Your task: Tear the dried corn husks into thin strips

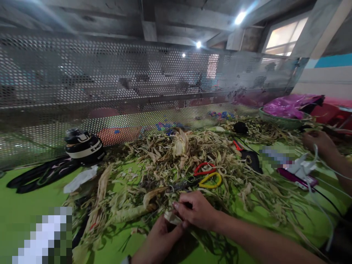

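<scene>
Low in the middle of the head view, my left hand and my right hand come close together over the green table. Both are closed, fingertips pinching a pale strip of dried husk between them. Just beyond my hands lies a pair of scissors with one red and one yellow handle loop, partly sunk in the litter. A heap of dry, tan husks spreads behind it. To the left of my hands rests a larger pale-green husk bundle.
A black bottle with a strap and a white tissue sit left. On the right are a purple device with white cables, a co-worker's hand and a green basin holding a purple bag. A perforated panel stands behind.
</scene>
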The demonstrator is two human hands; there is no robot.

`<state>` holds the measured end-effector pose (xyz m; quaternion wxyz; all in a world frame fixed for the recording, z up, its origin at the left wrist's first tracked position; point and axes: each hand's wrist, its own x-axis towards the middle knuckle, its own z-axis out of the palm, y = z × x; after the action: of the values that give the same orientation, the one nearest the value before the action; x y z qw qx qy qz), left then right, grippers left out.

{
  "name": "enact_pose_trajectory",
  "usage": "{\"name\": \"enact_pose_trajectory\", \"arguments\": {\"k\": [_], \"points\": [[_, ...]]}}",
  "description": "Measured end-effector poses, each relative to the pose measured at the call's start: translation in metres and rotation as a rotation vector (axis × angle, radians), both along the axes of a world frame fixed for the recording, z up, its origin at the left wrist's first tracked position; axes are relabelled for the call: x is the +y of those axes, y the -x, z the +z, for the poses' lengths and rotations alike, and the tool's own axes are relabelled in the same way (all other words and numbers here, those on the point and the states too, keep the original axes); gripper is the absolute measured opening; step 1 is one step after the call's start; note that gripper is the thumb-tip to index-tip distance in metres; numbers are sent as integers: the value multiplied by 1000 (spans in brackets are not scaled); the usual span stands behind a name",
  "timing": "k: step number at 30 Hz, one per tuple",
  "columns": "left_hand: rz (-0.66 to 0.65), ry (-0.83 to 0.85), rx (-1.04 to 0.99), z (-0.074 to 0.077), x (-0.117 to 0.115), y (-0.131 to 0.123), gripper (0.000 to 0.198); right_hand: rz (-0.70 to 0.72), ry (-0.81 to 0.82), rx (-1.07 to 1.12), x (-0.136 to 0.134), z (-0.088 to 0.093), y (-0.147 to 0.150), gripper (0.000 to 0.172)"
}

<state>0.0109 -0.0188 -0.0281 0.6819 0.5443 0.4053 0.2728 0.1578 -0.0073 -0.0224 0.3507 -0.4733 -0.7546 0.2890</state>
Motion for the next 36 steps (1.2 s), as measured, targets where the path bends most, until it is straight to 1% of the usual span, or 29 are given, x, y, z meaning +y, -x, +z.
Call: {"name": "enact_pose_trajectory", "arguments": {"k": [3, 5, 7, 8, 9, 11, 13, 14, 15, 16, 18, 20, 22, 25, 28, 32, 34, 36], "points": [[-33, -36, -5, -2, 0, 0, 39, -23, 74, 45, 0, 5, -2, 33], [-26, -36, 25, -3, 0, 0, 40, -62, 100, 98, 4, 10, -5, 33], [-25, -43, 46, -5, 0, 1, 40, -110, 80, 107, 12, 16, -8, 31], [-34, -52, 45, -5, 0, 1, 40, -129, 43, 71, 18, 19, -9, 28], [-47, -58, 33, -6, 1, 1, 40, -142, -16, 2, 25, 22, -8, 23], [-52, -56, 0, -6, 1, 2, 45, -129, -181, -227, 42, 27, -4, 17], [-37, -64, -23, -6, 1, 1, 48, -83, -335, -543, 64, 31, 1, 26], [-34, -78, -30, -6, 2, 0, 46, -69, -368, -708, 76, 32, 3, 30], [-38, -94, -33, -6, 2, -1, 44, -85, -351, -857, 88, 33, 2, 32], [-47, -105, -38, -6, 2, -2, 41, -121, -329, -898, 99, 33, 0, 32], [-65, -112, -50, -6, 2, -3, 38, -197, -284, -942, 117, 33, -13, 31], [-73, -110, -65, -7, 3, -4, 37, -300, -229, -970, 129, 34, -33, 32], [-80, -114, -80, -8, 3, -5, 36, -413, -179, -979, 135, 37, -54, 30], [-85, -112, -114, -12, 5, -5, 36, -474, -121, -981, 136, 43, -72, 24], [-28, -90, -152, -14, 6, -5, 39, -484, -132, -966, 136, 49, -70, 22], [86, -126, -229, -14, 6, -3, 40, -466, -188, -926, 140, 54, -53, 23], [105, -135, -270, -13, 7, -3, 40, -451, -204, -903, 146, 57, -45, 23], [87, -114, -297, -11, 7, -3, 41, -452, -206, -878, 155, 59, -40, 23]]}}
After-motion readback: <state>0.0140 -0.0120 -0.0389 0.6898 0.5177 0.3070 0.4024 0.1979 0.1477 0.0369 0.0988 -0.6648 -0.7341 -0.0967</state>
